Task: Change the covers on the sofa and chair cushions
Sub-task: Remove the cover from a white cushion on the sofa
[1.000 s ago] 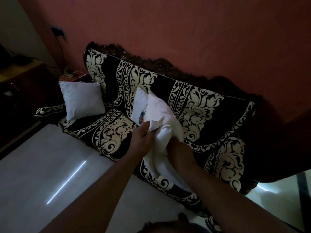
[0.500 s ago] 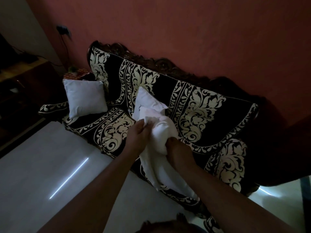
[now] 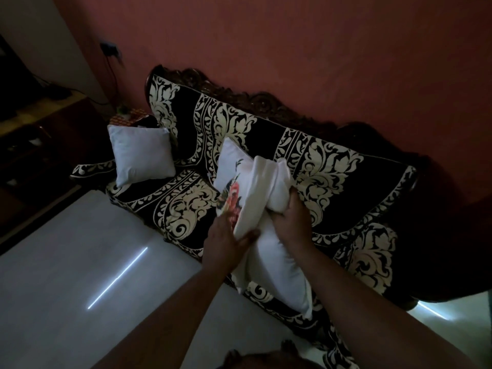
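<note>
A white cushion (image 3: 279, 265) is being held in front of a sofa (image 3: 332, 182), its lower corner hanging down past the seat edge. A white cover (image 3: 255, 193) with a red flower print is being gathered over its upper end, bunched into folds. The cover's edge is being pinched by the left hand (image 3: 226, 242), thumb on top and fingers curled under the cloth. The bunched cloth and cushion top are being gripped by the right hand (image 3: 291, 219), its fingers wrapped round them. Just behind the cover, a second white cushion (image 3: 230, 158) is leaning against the sofa back. A third white cushion (image 3: 141, 154) is propped at the sofa's far left end. The sofa is draped in black fabric with cream leaf scrolls, under a carved dark wooden top rail. A reddish wall (image 3: 319, 49) is standing behind it, and a pale glossy floor (image 3: 66, 262) is lying in front.
</note>
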Demonstrator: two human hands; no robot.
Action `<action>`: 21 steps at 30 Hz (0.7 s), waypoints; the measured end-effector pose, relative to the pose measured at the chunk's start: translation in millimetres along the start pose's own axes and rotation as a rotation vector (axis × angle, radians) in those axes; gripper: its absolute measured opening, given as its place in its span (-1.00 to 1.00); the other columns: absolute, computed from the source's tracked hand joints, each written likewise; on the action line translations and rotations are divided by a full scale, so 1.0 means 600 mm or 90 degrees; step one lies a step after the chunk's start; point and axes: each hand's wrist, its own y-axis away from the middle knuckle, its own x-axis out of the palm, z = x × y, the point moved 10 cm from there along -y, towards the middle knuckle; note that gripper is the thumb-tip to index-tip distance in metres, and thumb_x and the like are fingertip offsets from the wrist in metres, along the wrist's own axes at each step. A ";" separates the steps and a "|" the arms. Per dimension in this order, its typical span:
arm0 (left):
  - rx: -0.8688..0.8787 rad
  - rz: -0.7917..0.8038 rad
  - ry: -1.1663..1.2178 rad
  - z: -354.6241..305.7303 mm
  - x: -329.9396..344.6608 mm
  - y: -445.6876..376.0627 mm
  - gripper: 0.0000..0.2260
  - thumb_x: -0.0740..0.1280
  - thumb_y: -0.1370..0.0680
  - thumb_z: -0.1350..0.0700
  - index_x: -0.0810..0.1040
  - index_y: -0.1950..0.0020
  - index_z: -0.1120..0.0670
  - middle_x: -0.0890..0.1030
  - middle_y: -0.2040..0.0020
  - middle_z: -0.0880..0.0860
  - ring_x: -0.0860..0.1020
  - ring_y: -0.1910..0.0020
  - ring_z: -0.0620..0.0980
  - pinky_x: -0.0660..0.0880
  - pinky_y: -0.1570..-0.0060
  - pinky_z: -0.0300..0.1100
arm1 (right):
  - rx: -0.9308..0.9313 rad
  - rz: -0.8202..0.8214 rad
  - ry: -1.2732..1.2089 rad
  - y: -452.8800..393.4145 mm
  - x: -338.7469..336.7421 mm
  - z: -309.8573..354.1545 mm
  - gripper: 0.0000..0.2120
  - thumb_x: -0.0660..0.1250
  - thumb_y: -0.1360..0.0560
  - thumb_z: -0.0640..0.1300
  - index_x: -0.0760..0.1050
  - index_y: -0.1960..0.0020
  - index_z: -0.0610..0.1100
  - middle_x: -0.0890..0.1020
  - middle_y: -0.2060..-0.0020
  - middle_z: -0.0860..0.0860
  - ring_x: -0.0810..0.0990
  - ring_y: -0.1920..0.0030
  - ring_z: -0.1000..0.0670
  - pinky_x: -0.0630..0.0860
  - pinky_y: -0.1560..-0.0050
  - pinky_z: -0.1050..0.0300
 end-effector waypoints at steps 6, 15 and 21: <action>-0.049 -0.064 0.177 -0.009 -0.010 -0.033 -0.78 0.27 -0.67 0.03 0.58 -0.29 0.00 0.65 0.05 0.03 0.66 0.03 0.11 0.49 0.13 -0.18 | 0.079 0.141 -0.179 0.013 0.018 -0.046 0.36 0.65 -0.20 0.21 -0.25 -0.63 0.04 0.18 -0.55 0.09 0.20 -0.51 0.08 0.29 -0.44 0.08; 0.107 -0.011 0.241 -0.139 0.005 -0.067 -0.73 0.22 -0.66 0.26 0.56 -0.31 0.07 0.61 -0.09 -0.04 0.57 -0.04 -0.18 0.40 0.09 -0.53 | 0.418 0.111 -0.381 0.099 0.073 -0.237 0.17 0.75 0.04 0.23 0.34 -0.47 0.08 0.55 -0.33 0.06 0.56 -0.29 -0.05 0.57 -0.25 -0.15; 0.024 0.023 0.412 -0.105 0.001 -0.079 -0.73 0.20 -0.70 0.20 0.54 -0.30 -0.08 0.61 -0.16 -0.18 0.55 -0.11 -0.35 0.49 -0.06 -0.41 | 0.485 0.268 -0.458 0.133 0.080 -0.231 -0.01 0.70 -0.15 0.15 0.38 -0.47 -0.07 0.64 -0.22 -0.01 0.64 -0.18 -0.02 0.60 -0.14 0.02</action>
